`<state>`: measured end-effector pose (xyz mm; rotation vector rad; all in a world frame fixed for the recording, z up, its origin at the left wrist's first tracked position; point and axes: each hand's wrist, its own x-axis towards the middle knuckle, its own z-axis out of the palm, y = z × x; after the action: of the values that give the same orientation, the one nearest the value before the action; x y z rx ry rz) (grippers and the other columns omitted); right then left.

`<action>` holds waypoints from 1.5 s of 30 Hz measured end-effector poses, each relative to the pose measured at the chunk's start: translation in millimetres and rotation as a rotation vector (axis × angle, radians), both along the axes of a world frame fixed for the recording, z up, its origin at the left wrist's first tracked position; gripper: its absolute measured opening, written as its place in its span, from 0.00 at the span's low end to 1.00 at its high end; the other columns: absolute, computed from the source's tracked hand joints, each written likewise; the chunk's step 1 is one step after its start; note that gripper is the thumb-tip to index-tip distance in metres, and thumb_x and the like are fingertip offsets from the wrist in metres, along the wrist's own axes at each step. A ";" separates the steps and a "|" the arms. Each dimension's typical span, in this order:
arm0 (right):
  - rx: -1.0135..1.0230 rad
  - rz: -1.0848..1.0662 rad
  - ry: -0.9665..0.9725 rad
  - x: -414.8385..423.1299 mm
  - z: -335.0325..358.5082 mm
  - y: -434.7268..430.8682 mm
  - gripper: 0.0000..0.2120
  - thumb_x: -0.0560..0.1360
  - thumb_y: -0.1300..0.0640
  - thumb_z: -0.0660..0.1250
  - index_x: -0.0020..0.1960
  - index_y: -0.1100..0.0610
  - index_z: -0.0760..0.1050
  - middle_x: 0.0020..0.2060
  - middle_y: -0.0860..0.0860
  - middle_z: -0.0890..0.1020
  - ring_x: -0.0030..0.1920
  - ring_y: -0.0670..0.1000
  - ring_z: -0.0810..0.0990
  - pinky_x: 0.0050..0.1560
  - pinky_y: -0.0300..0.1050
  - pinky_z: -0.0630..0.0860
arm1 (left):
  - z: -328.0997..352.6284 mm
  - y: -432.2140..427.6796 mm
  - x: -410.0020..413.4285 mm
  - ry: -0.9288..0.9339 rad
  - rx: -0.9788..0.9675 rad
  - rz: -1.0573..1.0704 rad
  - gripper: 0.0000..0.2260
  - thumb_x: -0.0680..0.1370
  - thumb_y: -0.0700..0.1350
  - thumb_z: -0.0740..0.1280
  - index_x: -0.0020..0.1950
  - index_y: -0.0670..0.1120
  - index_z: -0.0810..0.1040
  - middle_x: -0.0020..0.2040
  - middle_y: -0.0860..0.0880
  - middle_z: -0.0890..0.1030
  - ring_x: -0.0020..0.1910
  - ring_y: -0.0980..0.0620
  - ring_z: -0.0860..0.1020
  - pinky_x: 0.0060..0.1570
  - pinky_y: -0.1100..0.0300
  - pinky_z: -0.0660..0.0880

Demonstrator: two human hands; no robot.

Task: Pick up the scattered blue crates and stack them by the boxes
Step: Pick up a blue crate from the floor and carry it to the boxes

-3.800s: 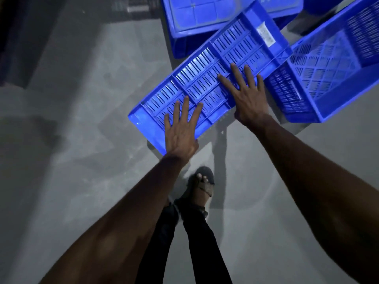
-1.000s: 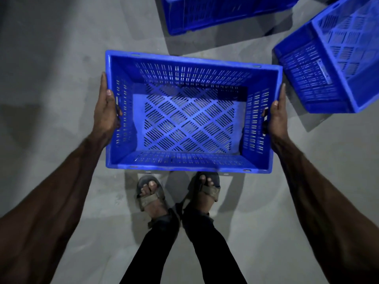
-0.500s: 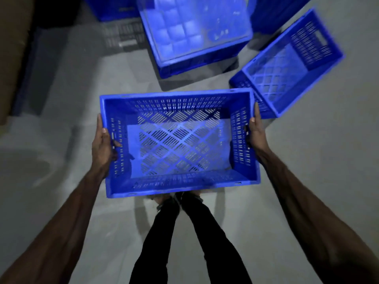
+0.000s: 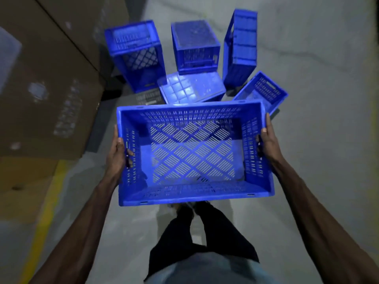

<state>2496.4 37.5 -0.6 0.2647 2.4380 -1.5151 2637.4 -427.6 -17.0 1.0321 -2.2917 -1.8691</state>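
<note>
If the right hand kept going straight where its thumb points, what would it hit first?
Likely the tilted blue crate just beyond the right hand, though it seems lower, on the floor; depth is unclear.

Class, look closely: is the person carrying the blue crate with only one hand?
No, the left hand grips one end of the crate and the right hand grips the other.
</note>
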 end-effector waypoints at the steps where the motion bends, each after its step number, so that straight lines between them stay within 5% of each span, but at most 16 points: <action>1: -0.039 -0.001 0.004 9.1 15.4 3.8 0.25 0.87 0.52 0.52 0.81 0.37 0.49 0.35 0.50 0.71 0.26 0.44 0.67 0.26 0.39 0.67 | 14.0 0.4 2.6 0.019 0.029 -0.008 0.19 0.87 0.56 0.55 0.76 0.72 0.58 0.30 0.54 0.76 0.22 0.55 0.72 0.22 0.64 0.71; 7: -0.175 -0.033 0.002 61.3 85.1 30.5 0.25 0.86 0.46 0.54 0.79 0.31 0.50 0.39 0.48 0.77 0.28 0.49 0.77 0.27 0.42 0.77 | 75.1 21.8 10.1 0.041 0.204 -0.046 0.17 0.85 0.58 0.56 0.71 0.77 0.59 0.34 0.51 0.77 0.33 0.47 0.85 0.25 0.57 0.80; 13: -0.240 -0.160 -0.026 101.6 105.1 78.4 0.24 0.86 0.46 0.53 0.77 0.29 0.51 0.44 0.50 0.79 0.30 0.50 0.83 0.24 0.43 0.76 | 104.8 72.1 4.8 0.049 0.152 -0.156 0.21 0.87 0.54 0.57 0.77 0.71 0.57 0.42 0.45 0.83 0.30 0.48 0.84 0.21 0.60 0.76; 20: -0.285 -0.341 -0.072 151.3 97.1 188.3 0.26 0.79 0.40 0.57 0.73 0.25 0.52 0.46 0.51 0.80 0.32 0.51 0.84 0.24 0.40 0.75 | 106.2 181.0 -11.9 0.060 -0.012 -0.280 0.20 0.87 0.55 0.56 0.76 0.73 0.59 0.40 0.46 0.83 0.24 0.50 0.76 0.22 0.63 0.69; 25: -0.142 -0.392 0.017 180.8 87.4 302.9 0.23 0.86 0.49 0.53 0.73 0.25 0.51 0.46 0.53 0.80 0.23 0.46 0.75 0.19 0.39 0.72 | 105.3 296.1 -29.8 0.083 -0.071 -0.380 0.20 0.86 0.56 0.56 0.77 0.73 0.59 0.40 0.46 0.83 0.24 0.48 0.73 0.24 0.60 0.70; 34: -0.041 -0.563 0.101 194.6 92.7 502.1 0.23 0.87 0.47 0.53 0.73 0.23 0.51 0.46 0.51 0.81 0.22 0.50 0.67 0.20 0.37 0.67 | 106.3 512.9 -90.0 0.115 -0.084 -0.505 0.21 0.86 0.56 0.57 0.78 0.69 0.60 0.42 0.43 0.83 0.23 0.48 0.73 0.21 0.61 0.70; 40: -0.025 -0.661 0.085 160.7 87.6 607.6 0.24 0.87 0.49 0.51 0.80 0.34 0.50 0.44 0.51 0.80 0.22 0.48 0.64 0.19 0.36 0.63 | 106.3 632.8 -161.2 0.124 -0.086 -0.601 0.20 0.87 0.55 0.57 0.78 0.70 0.60 0.40 0.47 0.84 0.21 0.51 0.72 0.20 0.61 0.70; 45: -0.016 -0.663 0.084 86.7 82.2 691.3 0.24 0.87 0.48 0.51 0.80 0.33 0.51 0.45 0.52 0.80 0.23 0.50 0.64 0.20 0.36 0.64 | 90.5 721.5 -240.4 0.115 -0.066 -0.589 0.20 0.86 0.56 0.57 0.78 0.70 0.61 0.40 0.46 0.83 0.21 0.53 0.71 0.20 0.62 0.68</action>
<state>2583.0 728.8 81.5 1.1147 2.5325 -1.8060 2397.0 293.8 73.5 0.2321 -2.7631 -1.9236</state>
